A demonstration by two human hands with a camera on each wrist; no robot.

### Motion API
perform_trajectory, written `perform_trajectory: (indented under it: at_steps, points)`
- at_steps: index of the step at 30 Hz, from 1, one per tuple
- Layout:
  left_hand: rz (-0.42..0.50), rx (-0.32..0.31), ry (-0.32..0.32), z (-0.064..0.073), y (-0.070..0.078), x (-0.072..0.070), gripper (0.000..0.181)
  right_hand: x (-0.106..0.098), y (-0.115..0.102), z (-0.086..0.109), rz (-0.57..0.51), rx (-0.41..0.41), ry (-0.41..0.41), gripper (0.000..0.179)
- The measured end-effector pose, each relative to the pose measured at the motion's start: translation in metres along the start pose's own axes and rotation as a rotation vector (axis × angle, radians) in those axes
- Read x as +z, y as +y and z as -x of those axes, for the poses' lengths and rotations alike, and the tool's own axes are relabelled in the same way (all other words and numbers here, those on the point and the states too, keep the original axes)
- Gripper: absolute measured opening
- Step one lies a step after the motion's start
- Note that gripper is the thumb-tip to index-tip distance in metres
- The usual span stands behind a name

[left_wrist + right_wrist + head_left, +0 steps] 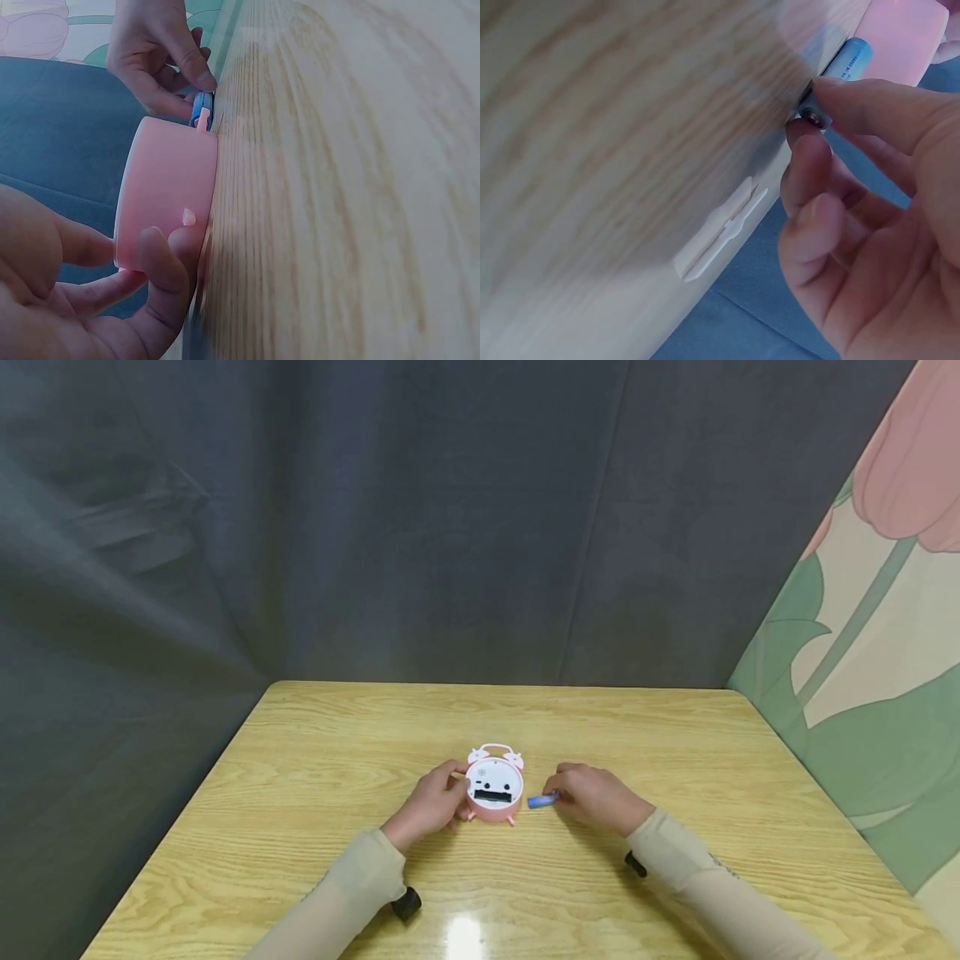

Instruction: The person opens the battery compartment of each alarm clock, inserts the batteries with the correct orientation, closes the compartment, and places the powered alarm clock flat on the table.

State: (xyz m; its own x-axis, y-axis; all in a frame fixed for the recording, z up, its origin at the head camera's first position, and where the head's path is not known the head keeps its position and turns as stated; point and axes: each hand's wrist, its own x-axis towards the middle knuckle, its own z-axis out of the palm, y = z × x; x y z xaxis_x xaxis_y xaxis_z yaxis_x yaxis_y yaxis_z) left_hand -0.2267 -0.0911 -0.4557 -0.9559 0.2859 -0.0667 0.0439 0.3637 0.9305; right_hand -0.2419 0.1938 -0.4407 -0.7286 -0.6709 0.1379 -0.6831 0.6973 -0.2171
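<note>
Progress sits at the loading step, as far as the pictures let you judge: the small round pink plastic alarm clock (493,787) lies face down near the middle of the light wooden table (675,743), its white back turned up and the dark rectangular battery slot on that back open and empty. Your left hand (431,803) is at the clock's 9 o'clock, fingers and thumb curled round the pink rim to steady it; the left wrist view shows the thumb pressed on the side wall. Your right hand (596,795) is at the clock's 3 o'clock, close beside it but not touching it, fingertips pinching the small blue cylindrical battery (543,800) by its far end, the free end pointing toward the clock. The battery lies low against the tabletop, just beside the clock's rim and still outside the slot. A thin white plastic strip (721,238) lies flat on the table near your right hand in the right wrist view; it may be the slot cover, though you cannot tell for sure. Judged from this, the opening is done; seating the battery in the slot and closing the back are left
</note>
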Motion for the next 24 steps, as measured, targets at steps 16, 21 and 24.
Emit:
perform_trajectory:
  at_steps: [16, 21, 24]
  points:
    - [-0.006, -0.003, -0.002, 0.0007, 0.0015, -0.001, 0.036, -0.0019, 0.0011, -0.0041, -0.173, 0.063, 0.02, 0.006]
    - [-0.003, 0.01, 0.003, 0.0025, 0.0028, -0.0003, 0.032, -0.0042, -0.0013, -0.0078, -0.25, 0.085, 0.083, 0.008]
    - [-0.003, 0.017, 0.002, 0.0032, 0.0031, 0.0, 0.032, -0.0065, -0.0031, -0.0097, -0.296, 0.125, 0.125, 0.009]
